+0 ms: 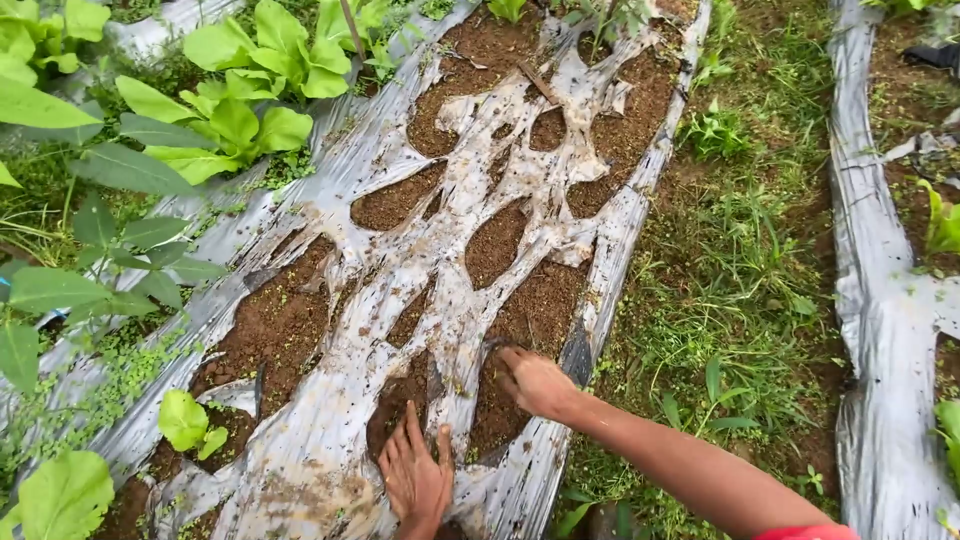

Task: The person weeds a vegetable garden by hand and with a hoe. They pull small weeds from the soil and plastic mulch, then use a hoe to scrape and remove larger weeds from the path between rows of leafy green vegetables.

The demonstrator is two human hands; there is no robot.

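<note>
- Leafy plants (235, 120): broad bright-green leaves along the far-left edge of the raised bed, with darker-leaved stems below them; one small seedling (185, 420) stands in a hole near the bed's lower left.
- Plastic mulch sheet (330, 440): silvery, mud-smeared and badly torn, stretched over the bed in ragged strips; large holes run up its whole length.
- Soil (275, 325): brown and crumbly, bare in every hole, dotted with tiny green weed sprouts in the left openings.
- Left hand (415, 478): flat and open, fingers spread, palm down on the sheet at the edge of a hole near the bottom of the view; it grips nothing.
- Right hand (535, 382): curled with fingers bent down into the soil of the neighbouring hole, just right of the left hand; whether it pinches anything cannot be told.
- Progress, as a judgement: work sits at the near end only; the soil by both hands looks fairly clean, while the holes farther up and to the left carry small sprouts.
- Grass path (740, 270): weedy strip right of the bed.
- Second mulch sheet (880, 300): grey band on the far-right bed.
</note>
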